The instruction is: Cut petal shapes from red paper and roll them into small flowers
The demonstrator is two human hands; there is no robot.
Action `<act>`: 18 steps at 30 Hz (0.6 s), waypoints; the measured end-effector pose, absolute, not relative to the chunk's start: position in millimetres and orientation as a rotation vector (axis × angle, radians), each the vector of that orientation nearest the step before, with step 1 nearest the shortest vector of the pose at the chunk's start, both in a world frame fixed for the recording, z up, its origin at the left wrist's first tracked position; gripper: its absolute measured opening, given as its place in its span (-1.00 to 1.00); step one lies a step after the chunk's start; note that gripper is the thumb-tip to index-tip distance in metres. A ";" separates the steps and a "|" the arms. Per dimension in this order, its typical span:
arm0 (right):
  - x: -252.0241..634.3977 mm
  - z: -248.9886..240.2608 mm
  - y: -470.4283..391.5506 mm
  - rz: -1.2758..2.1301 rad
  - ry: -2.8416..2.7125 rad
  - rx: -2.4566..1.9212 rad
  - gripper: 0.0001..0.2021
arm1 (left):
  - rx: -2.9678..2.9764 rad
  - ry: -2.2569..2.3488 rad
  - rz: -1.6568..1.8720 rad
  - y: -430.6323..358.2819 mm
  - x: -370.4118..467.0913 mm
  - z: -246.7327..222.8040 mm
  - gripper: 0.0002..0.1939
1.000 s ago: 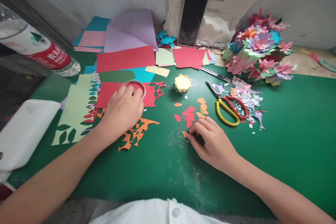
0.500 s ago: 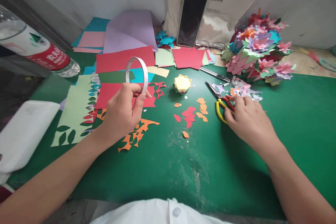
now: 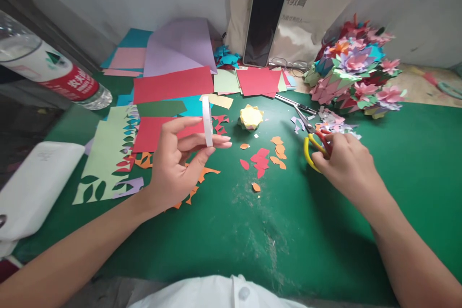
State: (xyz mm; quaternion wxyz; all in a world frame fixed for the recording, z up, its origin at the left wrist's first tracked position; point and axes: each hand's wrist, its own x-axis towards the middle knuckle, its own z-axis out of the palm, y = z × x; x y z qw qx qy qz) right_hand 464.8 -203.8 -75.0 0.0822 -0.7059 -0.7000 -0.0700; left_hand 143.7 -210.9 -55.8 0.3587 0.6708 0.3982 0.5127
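Note:
Between the fingers of my left hand (image 3: 178, 161) is a white roll of tape (image 3: 207, 121), seen nearly edge-on above the red and orange paper. My right hand (image 3: 346, 161) grips the scissors (image 3: 314, 139) by their red and yellow handles, blades pointing away and to the left. A yellow folded-paper ball (image 3: 251, 117) sits between the two hands. Nearer to me lie red paper petals (image 3: 260, 158) and orange paper petals (image 3: 278, 149). Part of an orange cut-out sheet (image 3: 195, 192) is hidden behind my left hand.
Coloured paper sheets (image 3: 173, 84) cover the back left. A bottle (image 3: 81, 84) and a white case-like object (image 3: 39, 187) are at the left. A phone (image 3: 265, 24) leans against a bag. Paper flowers (image 3: 357, 67), a craft knife (image 3: 306, 108) and paper scraps (image 3: 335, 120) lie at the right.
My left hand has turned the tape roll from a slanted ring to nearly edge-on and spread its fingers. My right hand has shifted the scissors slightly right, with the blades now more upright.

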 end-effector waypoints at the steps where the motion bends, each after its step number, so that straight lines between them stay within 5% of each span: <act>1: 464.1 -71.7 -204.3 -0.196 -2.055 -2.100 -0.87 | 1.691 1.020 1.299 -211.1 144.5 -54.4 -0.63; 18: 421.6 -47.8 -230.3 0.028 -2.247 -1.416 -0.65 | 1.541 0.857 0.881 -227.9 151.2 -47.1 -0.69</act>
